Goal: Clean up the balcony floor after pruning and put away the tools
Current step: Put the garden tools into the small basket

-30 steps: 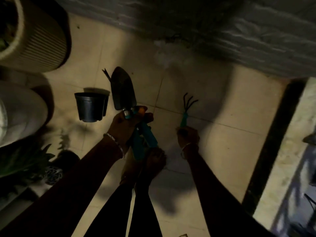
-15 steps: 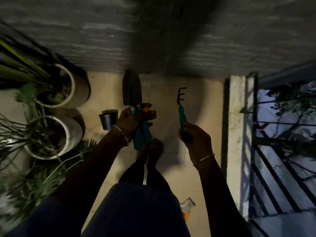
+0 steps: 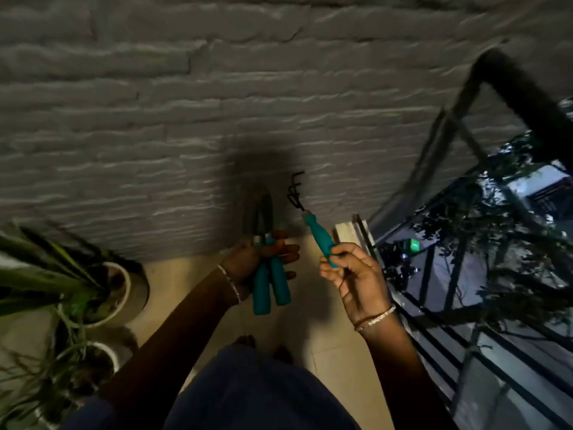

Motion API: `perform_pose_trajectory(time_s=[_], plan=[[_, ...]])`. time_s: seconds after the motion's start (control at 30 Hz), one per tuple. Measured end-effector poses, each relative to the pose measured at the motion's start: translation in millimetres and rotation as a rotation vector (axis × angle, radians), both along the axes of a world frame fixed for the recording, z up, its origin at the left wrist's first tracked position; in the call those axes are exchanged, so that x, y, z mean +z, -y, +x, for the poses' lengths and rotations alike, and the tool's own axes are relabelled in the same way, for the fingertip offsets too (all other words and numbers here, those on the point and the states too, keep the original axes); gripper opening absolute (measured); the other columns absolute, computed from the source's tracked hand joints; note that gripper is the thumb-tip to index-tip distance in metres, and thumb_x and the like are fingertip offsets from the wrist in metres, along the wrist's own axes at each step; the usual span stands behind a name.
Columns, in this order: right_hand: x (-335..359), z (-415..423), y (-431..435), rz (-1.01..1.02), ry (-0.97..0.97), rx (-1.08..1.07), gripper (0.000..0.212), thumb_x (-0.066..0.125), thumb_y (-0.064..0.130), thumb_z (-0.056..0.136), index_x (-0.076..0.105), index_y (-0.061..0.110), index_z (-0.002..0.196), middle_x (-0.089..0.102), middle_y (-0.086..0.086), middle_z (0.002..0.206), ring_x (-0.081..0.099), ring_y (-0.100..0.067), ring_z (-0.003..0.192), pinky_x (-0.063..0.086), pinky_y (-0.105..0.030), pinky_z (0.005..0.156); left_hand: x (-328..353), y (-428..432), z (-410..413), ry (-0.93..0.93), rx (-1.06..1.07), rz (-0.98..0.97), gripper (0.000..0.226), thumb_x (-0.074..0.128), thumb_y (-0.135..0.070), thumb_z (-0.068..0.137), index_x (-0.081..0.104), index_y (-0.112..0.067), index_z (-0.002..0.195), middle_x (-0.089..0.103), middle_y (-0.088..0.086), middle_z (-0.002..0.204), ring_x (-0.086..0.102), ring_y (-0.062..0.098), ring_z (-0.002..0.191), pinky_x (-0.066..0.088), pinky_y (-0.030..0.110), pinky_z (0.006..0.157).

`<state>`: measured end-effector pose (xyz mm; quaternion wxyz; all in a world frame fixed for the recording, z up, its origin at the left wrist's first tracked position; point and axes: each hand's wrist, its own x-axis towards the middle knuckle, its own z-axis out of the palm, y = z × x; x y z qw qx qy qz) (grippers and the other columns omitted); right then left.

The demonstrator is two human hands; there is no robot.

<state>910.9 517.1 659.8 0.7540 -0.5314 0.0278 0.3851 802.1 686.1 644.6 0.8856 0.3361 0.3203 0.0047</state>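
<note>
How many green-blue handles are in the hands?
3. One teal handle and a second sit side by side in the left hand; the third is on the small rake in the right hand. Others may be hidden.

We wear a dark blue garment (image 3: 248, 395). Left of it, a thin silvery bangle (image 3: 230, 285) circles the wrist of our left hand (image 3: 248, 262). Right of it, a glinting beaded bangle (image 3: 375, 318) circles the wrist of our right hand (image 3: 350, 274). Bare toes (image 3: 245, 339) show just past its hem.
</note>
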Motion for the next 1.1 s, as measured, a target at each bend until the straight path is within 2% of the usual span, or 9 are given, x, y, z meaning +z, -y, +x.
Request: perform_pose_trajectory(time_s=[0.17, 0.37, 0.47, 0.57, 0.67, 0.77, 0.87, 0.97, 1.1], plan=[[46.4, 3.4, 29.9, 0.041, 0.167, -0.086, 0.025, 0.055, -0.014, 0.065, 0.072, 0.004, 0.068, 0.065, -0.021, 0.071, 0.065, -0.023, 0.060, 0.057, -0.024, 0.060, 36.7, 27.4, 46.1, 0.205, -0.103, -0.046, 0.034, 0.060, -0.012, 0.080, 0.063, -0.015, 0.114, 0.072, 0.010, 0.097, 0.071, 0.021, 0.087, 0.057, 0.047, 0.077], [79.3, -3.0, 42.6, 0.020, 0.421, -0.255, 0.023, 0.059, -0.019, 0.060, 0.073, -0.005, 0.071, 0.069, -0.016, 0.077, 0.068, -0.020, 0.070, 0.054, -0.023, 0.064, 77.0, 44.6, 92.0, 0.351, -0.172, 0.119, 0.008, 0.067, -0.008, 0.084, 0.061, -0.009, 0.089, 0.063, 0.006, 0.073, 0.064, 0.017, 0.066, 0.056, 0.032, 0.061], [83.1, -4.6, 41.1, -0.026, 0.516, -0.378, 0.024, 0.067, -0.009, 0.057, 0.076, -0.006, 0.078, 0.068, -0.019, 0.089, 0.069, -0.027, 0.083, 0.056, -0.029, 0.075, 93.5, 42.8, 107.3, 0.351, -0.220, 0.193, 0.005, 0.070, -0.018, 0.077, 0.071, -0.016, 0.082, 0.064, 0.009, 0.077, 0.064, 0.024, 0.072, 0.056, 0.042, 0.077], [87.9, -15.0, 34.3, -0.100, 0.588, -0.522, 0.023, 0.062, -0.001, 0.068, 0.078, -0.002, 0.085, 0.069, -0.021, 0.098, 0.065, -0.035, 0.098, 0.055, -0.040, 0.087, 112.9, 43.6, 115.9, 0.360, -0.285, 0.138, 0.019, 0.072, -0.012, 0.081, 0.070, -0.012, 0.099, 0.071, 0.014, 0.098, 0.067, 0.030, 0.092, 0.052, 0.047, 0.091], [98.0, -35.1, 30.0, -0.147, 0.615, -0.649, 0.021, 0.061, 0.006, 0.077, 0.079, 0.001, 0.087, 0.068, -0.022, 0.102, 0.064, -0.038, 0.102, 0.053, -0.045, 0.090, 135.1, 47.6, 118.5, 0.381, -0.421, 0.121, 0.028, 0.065, -0.013, 0.079, 0.067, -0.008, 0.107, 0.072, 0.015, 0.107, 0.070, 0.027, 0.095, 0.055, 0.044, 0.088], [108.1, -60.0, 30.0, -0.191, 0.605, -0.741, 0.018, 0.061, -0.001, 0.084, 0.078, 0.001, 0.085, 0.073, -0.014, 0.093, 0.069, -0.024, 0.089, 0.057, -0.034, 0.080, 143.3, 55.8, 120.1, 0.387, -0.512, 0.112, 0.025, 0.065, -0.010, 0.077, 0.069, -0.009, 0.102, 0.073, 0.015, 0.103, 0.072, 0.024, 0.088, 0.059, 0.038, 0.076], [108.4, -84.3, 35.5, -0.219, 0.540, -0.856, 0.026, 0.059, -0.012, 0.088, 0.076, 0.005, 0.079, 0.073, -0.010, 0.086, 0.068, -0.018, 0.083, 0.055, -0.029, 0.074, 145.5, 72.7, 116.4, 0.372, -0.631, 0.074, 0.024, 0.065, -0.008, 0.080, 0.069, -0.007, 0.103, 0.073, 0.014, 0.106, 0.071, 0.025, 0.093, 0.054, 0.044, 0.087], [109.5, -103.6, 44.1, -0.228, 0.530, -0.989, 0.008, 0.076, 0.008, 0.079, 0.071, 0.012, 0.084, 0.065, -0.024, 0.090, 0.063, -0.030, 0.085, 0.053, -0.039, 0.079, 149.0, 94.9, 108.4, 0.366, -0.731, 0.047, 0.018, 0.063, -0.006, 0.083, 0.069, -0.007, 0.099, 0.072, 0.014, 0.101, 0.069, 0.026, 0.090, 0.052, 0.047, 0.091], [116.1, -126.0, 65.6, -0.215, 0.514, -1.168, 0.042, 0.079, 0.015, 0.070, 0.061, 0.017, 0.108, 0.062, -0.021, 0.086, 0.061, -0.033, 0.082, 0.054, -0.038, 0.079, 153.0, 131.5, 102.3, 0.345, -0.849, -0.001, 0.036, 0.068, -0.010, 0.076, 0.066, -0.002, 0.110, 0.070, 0.018, 0.108, 0.070, 0.026, 0.090, 0.059, 0.040, 0.076]])
